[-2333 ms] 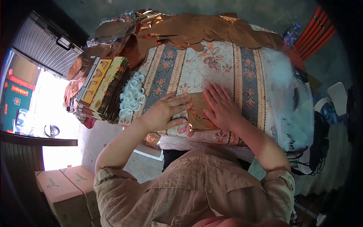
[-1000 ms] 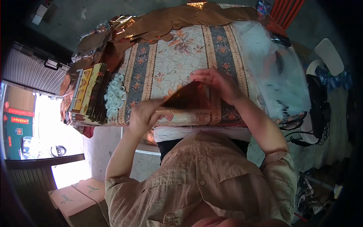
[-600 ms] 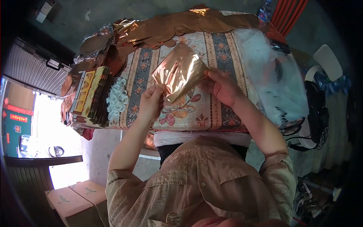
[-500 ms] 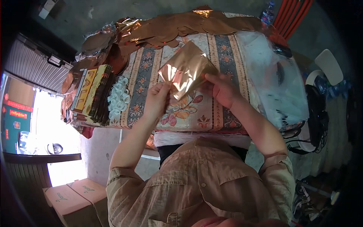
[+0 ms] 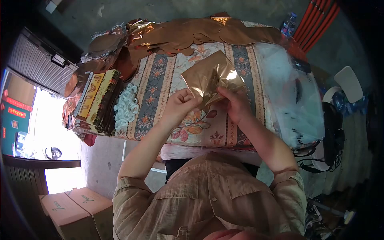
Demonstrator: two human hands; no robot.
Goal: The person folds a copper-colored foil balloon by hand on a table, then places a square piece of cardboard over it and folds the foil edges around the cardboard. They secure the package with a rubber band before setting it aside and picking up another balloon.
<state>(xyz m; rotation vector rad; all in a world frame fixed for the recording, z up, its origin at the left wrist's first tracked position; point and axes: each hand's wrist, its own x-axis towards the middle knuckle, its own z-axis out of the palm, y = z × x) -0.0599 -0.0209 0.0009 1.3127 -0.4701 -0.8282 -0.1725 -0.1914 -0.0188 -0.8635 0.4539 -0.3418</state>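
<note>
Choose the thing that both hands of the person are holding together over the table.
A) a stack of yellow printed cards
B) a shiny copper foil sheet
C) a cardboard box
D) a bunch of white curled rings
B: the left hand and the right hand both pinch the lower edge of the shiny copper foil sheet, which is raised above the patterned tablecloth.

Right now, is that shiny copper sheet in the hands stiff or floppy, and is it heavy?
Probably floppy: the copper foil sheet shows creases and buckles between the left hand and the right hand. Likely very light, since fingertips alone pinch its lower edge and hold it up. Its glossy face may be slippery.
</note>
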